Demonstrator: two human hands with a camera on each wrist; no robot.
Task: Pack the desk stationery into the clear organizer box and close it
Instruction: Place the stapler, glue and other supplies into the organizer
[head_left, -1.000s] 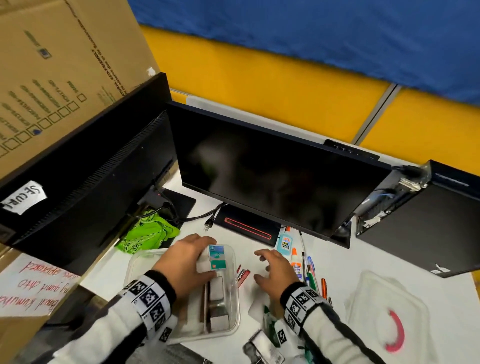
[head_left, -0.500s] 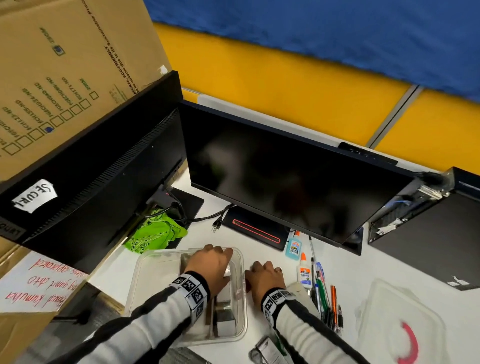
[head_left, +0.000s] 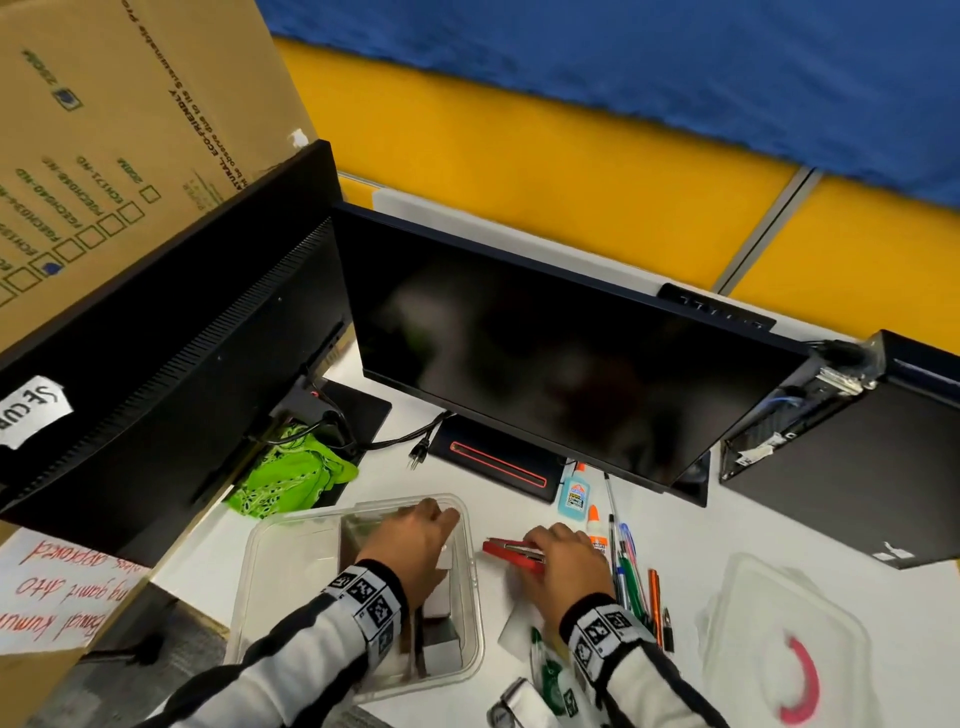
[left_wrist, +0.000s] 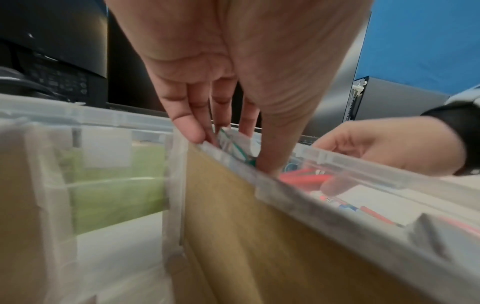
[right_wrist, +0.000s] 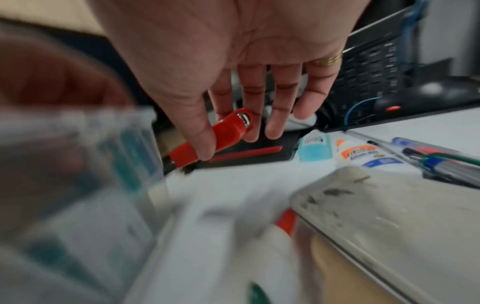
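Observation:
The clear organizer box (head_left: 260, 571) sits open on the white desk, with brown and white items standing inside. My left hand (head_left: 436, 519) reaches into its far right corner. In the left wrist view the left hand (left_wrist: 231, 152) pinches a small teal-and-white pack (left_wrist: 233, 142) between thumb and fingers, just under the box rim (left_wrist: 363, 164). Right of the box, my right hand (head_left: 540, 551) pinches a red stapler (head_left: 511, 553). The right wrist view shows the stapler (right_wrist: 228, 131) between the thumb and fingers of that hand (right_wrist: 228, 139), above the desk.
A blue glue bottle (head_left: 573, 493), a white glue bottle (head_left: 596, 530) and several pens (head_left: 631, 571) lie right of my right hand. The clear lid (head_left: 779, 639) lies at the far right. Two monitors stand behind, with a green cloth (head_left: 291, 480) under the left one.
My left hand carried the small pack down into the box's far corner. My right hand went from hovering open to pinching the red stapler. The head view shifted a little.

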